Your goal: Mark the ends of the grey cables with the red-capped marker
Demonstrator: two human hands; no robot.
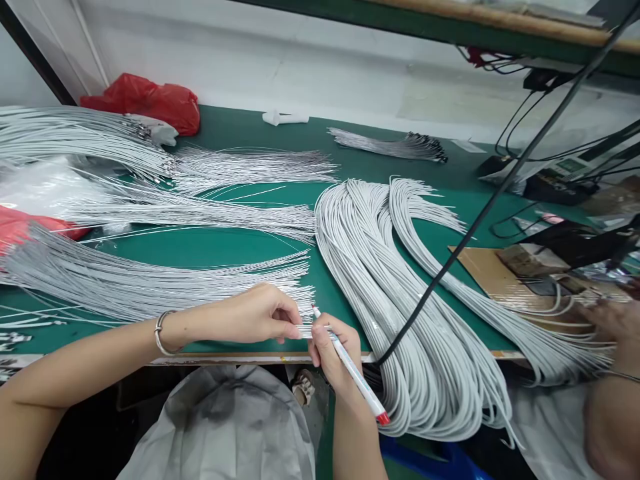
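Observation:
My left hand point(260, 313), with a metal bangle point(161, 333) at its wrist, pinches a few thin silvery wires point(304, 331) near the front edge of the table. Facing it, my right hand point(334, 343) is closed around a white marker pen point(356, 377) with a red end, the tip pointing up and away from me. The wires run across to the fingers of my right hand; whether those fingers grip them too is hidden. Just behind my left hand lies a spread bundle of thin grey wires point(150, 277).
Thick white cable loops point(370, 267) hang over the table edge at right. More wire bundles point(240, 213) lie behind, beside red plastic bags point(150, 103). A black cord point(480, 220) slants across. At far right, a co-worker's hand point(613, 320) is among cables near cardboard point(483, 273).

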